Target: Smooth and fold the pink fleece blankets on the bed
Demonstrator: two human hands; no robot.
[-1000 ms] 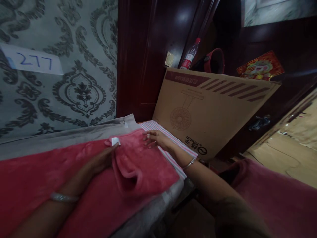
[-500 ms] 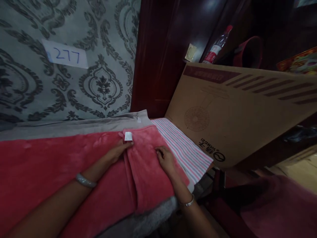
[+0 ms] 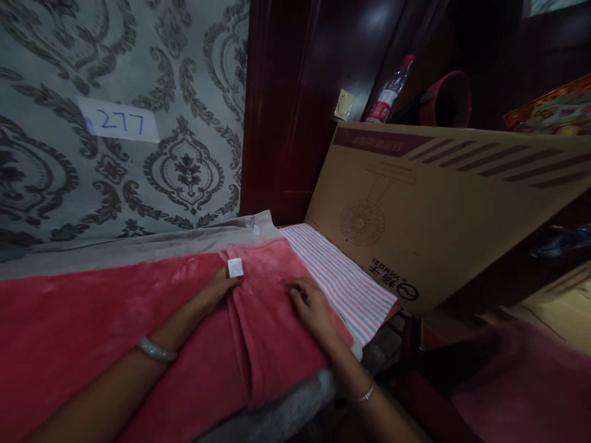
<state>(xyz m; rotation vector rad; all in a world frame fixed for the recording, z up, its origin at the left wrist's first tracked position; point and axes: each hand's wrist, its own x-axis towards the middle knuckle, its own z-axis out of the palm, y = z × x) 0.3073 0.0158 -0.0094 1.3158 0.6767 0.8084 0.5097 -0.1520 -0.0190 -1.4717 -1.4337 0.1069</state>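
Observation:
A red fleece blanket (image 3: 152, 307) lies spread out, its right end folded over into a thick flap. My left hand (image 3: 217, 290) is closed on the flap's left edge, thumb on top, just below a white label (image 3: 235, 267). On the flap's right part rests my right hand (image 3: 310, 303), fingers curled and pinching at the fleece; a gap shows between thumb and forefinger. Under the blanket a grey layer (image 3: 295, 403) sticks out along the near edge. Each wrist wears a bangle.
Right of the blanket lies a striped cloth (image 3: 339, 271), with a large cardboard box (image 3: 443, 209) standing against it. Behind the box are a bottle (image 3: 386, 98) and a red-rimmed round container (image 3: 450, 101). A patterned wall (image 3: 184, 123) carries a paper marked 277 (image 3: 120, 122).
The view has shifted slightly, so most things sit a little lower and further left. Both hands stay at nearly the same places on the flap.

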